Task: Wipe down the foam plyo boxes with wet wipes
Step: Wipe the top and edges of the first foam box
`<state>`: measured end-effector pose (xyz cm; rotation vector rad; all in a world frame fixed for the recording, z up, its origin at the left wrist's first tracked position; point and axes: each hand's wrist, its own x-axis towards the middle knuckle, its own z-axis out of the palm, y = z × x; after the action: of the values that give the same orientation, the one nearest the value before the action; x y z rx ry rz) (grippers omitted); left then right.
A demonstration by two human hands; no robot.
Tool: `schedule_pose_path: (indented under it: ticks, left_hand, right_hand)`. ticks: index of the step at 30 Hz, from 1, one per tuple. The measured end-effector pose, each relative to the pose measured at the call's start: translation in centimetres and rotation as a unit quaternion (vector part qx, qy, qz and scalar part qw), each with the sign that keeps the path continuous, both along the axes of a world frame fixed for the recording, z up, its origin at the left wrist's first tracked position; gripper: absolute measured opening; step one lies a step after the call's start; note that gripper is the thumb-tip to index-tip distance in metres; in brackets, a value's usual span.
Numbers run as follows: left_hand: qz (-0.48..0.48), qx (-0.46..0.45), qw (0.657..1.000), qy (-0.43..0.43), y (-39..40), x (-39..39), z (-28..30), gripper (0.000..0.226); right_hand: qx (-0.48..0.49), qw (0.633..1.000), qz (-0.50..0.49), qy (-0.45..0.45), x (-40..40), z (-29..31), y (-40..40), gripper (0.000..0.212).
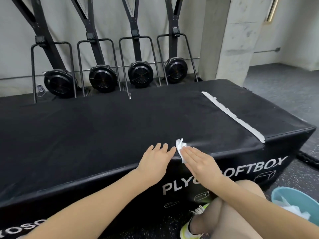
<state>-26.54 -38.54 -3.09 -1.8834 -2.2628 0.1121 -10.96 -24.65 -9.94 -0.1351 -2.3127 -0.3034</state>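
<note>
A long black foam plyo box [107, 128] fills the middle of the view, with white "PLYO SOFTBOX" lettering on its front face. A strip of grey tape [234, 116] crosses its top at the right. My right hand [198, 161] lies flat with straight fingers on a crumpled white wet wipe [180, 147], pressing it onto the box's front top edge. My left hand [156, 156] rests flat on the top just left of the wipe, fingers spread, holding nothing.
Several black fan machines [139, 74] stand along the grey wall behind the box. A light blue bucket [283, 194] with white wipes inside sits on the speckled floor at the lower right. My bent knee and a yellow-white shoe [191, 226] are below the box front.
</note>
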Motion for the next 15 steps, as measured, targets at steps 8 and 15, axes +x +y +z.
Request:
schedule_pose_path:
  ticks: [8,15]
  left_hand:
    - [0.014,0.087,0.996,-0.003,-0.4,-2.9,11.4,0.069]
    - [-0.02,0.232,0.972,-0.015,-3.1,-6.6,17.1,0.061]
  right_hand:
    - [-0.012,0.99,0.022,0.139,-5.0,9.9,-0.6,0.033]
    - [0.013,0.984,0.044,0.169,-8.7,18.6,-0.6,0.038]
